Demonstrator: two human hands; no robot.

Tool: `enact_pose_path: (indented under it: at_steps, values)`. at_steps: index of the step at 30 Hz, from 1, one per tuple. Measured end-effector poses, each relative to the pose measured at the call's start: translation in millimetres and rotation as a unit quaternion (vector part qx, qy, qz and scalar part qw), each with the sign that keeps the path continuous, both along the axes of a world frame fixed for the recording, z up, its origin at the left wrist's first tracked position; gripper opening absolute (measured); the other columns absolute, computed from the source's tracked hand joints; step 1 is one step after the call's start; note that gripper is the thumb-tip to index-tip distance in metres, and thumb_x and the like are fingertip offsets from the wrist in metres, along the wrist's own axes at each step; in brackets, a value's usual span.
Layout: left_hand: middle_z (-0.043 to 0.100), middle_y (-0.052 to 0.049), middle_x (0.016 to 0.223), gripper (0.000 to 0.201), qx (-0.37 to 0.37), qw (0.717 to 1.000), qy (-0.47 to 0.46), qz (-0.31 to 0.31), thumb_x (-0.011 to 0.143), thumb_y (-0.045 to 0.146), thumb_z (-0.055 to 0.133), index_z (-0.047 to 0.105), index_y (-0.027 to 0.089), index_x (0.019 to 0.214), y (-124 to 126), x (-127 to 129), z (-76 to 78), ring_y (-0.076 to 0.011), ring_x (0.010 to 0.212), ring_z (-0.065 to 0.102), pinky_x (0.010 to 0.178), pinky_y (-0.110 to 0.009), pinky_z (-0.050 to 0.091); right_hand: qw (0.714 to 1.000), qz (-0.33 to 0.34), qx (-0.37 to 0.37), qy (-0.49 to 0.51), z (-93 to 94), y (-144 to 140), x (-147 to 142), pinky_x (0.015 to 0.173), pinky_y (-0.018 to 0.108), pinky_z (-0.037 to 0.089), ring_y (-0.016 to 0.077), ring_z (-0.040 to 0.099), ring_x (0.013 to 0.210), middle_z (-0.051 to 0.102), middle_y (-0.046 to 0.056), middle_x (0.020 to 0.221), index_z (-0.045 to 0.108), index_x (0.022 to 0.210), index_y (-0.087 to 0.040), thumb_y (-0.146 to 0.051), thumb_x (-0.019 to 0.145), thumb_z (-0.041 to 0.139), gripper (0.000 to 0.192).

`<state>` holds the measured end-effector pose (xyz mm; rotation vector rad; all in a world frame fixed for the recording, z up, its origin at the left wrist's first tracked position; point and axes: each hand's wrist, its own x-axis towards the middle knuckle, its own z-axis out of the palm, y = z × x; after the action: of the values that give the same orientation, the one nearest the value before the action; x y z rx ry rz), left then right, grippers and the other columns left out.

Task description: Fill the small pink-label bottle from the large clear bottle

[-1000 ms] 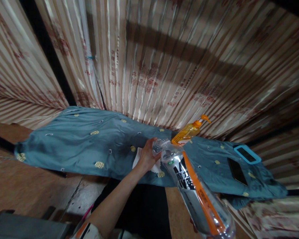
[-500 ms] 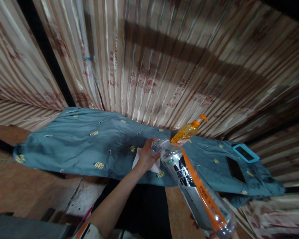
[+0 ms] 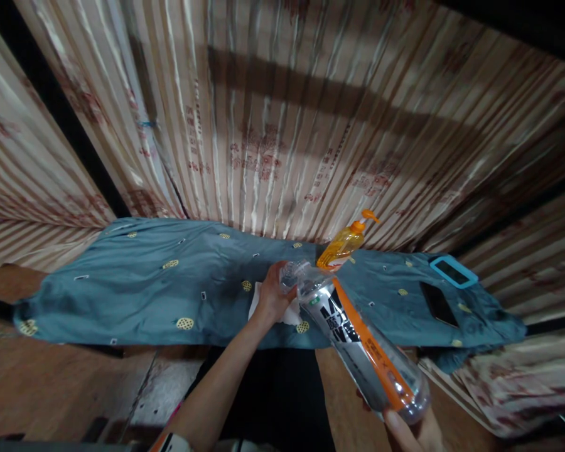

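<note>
While the view dips, the left hand keeps its fingers clamped on the neck of the clear plastic drink bottle with the orange stripe, tilted over the teal cloth-covered table, as the right hand comes into sight gripping its base.

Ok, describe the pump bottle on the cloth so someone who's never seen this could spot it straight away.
Start at the blue-green cloth spread below the striped curtain. Near the middle of its far edge, just beyond the clear drink bottle that the hands hold, stands the pump bottle. It is the only amber, see-through one, topped with an orange pump, unlike the two flat phones to its right.
</note>
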<state>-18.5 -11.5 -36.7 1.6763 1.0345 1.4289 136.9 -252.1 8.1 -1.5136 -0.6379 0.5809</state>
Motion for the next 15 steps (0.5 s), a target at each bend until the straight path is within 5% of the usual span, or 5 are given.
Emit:
enact_pose_path:
  at_steps: [6,15]
  values:
    - [0.068,-0.011,0.121,0.053,-0.001,1.0,0.017,0.015,0.072,0.015,0.078,0.059,0.02,0.121,2,1,-2.0,-0.0289,0.113,0.068,0.101,-0.048,0.055,0.999,0.018,-0.017,-0.029,-1.8,3,8,0.121,0.054,0.031,0.0405,0.045,0.145,0.053,0.015,0.153,0.044,0.148,-0.021,-0.065,0.073,0.077,0.093]
    - [0.07,-0.01,0.118,0.049,-0.009,1.0,0.007,-0.002,0.072,0.021,0.079,0.059,0.02,0.118,3,-2,0.9,-0.0304,0.112,0.068,0.102,-0.05,0.054,0.996,0.015,-0.047,-0.068,18.3,12,3,0.124,0.052,0.026,0.0444,0.042,0.144,0.047,0.025,0.154,0.039,0.149,-0.004,-0.079,0.065,0.074,0.118]
